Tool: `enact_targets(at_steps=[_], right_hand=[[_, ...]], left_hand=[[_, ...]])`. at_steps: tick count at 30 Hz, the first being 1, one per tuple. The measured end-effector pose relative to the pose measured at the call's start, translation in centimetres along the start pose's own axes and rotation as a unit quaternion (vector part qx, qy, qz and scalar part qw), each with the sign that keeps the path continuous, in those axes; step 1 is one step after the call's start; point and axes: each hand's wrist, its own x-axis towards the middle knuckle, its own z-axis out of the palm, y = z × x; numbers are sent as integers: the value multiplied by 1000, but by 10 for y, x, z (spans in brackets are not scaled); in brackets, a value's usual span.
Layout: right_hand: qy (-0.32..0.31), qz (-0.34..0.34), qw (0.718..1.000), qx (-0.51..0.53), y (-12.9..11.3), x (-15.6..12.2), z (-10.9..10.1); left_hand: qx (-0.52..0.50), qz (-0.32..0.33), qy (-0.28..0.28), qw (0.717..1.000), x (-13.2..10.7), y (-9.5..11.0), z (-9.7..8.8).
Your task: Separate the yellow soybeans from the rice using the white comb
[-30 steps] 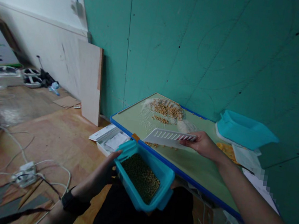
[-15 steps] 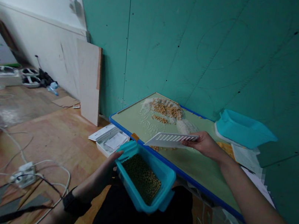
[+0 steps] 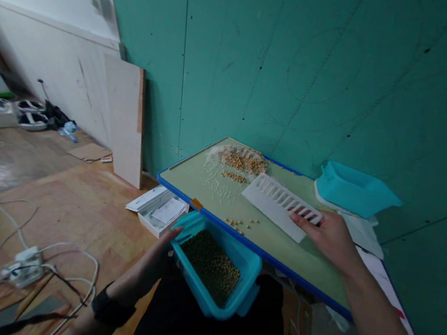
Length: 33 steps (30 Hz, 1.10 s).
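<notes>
My left hand (image 3: 162, 253) grips the left rim of a turquoise plastic bin (image 3: 247, 274) below the table's front edge. Dark green beans (image 3: 205, 257) and pale yellow soybeans (image 3: 228, 274) lie inside it. In my right hand (image 3: 329, 231) is a flat white plastic slotted board (image 3: 272, 205), held over the table (image 3: 187, 182). A pile of soybeans (image 3: 245, 162) mixed with white grains sits toward the back of the tabletop. Loose white grains (image 3: 220, 189) spread in front of it, and a few stray soybeans (image 3: 236, 223) lie near the blue front edge.
Another turquoise bin (image 3: 354, 190) stands at the table's back right, against the green wall (image 3: 230, 68). An open white box (image 3: 162, 211) with papers is on the floor left of the table. A power strip (image 3: 26, 267) with cables lies on the floor farther left.
My right hand has moved right and tilted the white slotted board, so its broad face now shows. Stray soybeans near the front edge are uncovered. The left hand keeps its hold on the bin.
</notes>
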Motion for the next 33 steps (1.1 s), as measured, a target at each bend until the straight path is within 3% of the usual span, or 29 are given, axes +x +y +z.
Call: enact_targets(at_steps=[4, 12, 19, 24, 28, 33], right_hand=[[29, 9, 999, -37, 0, -27, 3], [-5, -22, 1000, -18, -26, -45, 25], [-45, -58, 996, 52, -54, -55, 34], [-56, -39, 996, 64, -53, -61, 34], [-1, -25, 1000, 19, -41, -56, 27], [117, 8, 980, -163, -19, -37, 11]], left_hand=[[-11, -17, 20, 1000, 1, 5, -2], [-24, 8, 59, 998, 1, 0, 6], [-14, -3, 28, 1000, -5, 9, 8], [-20, -8, 34, 999, -3, 9, 8], [-28, 3, 46, 999, -1, 3, 9], [-22, 1, 51, 998, -2, 2, 11]])
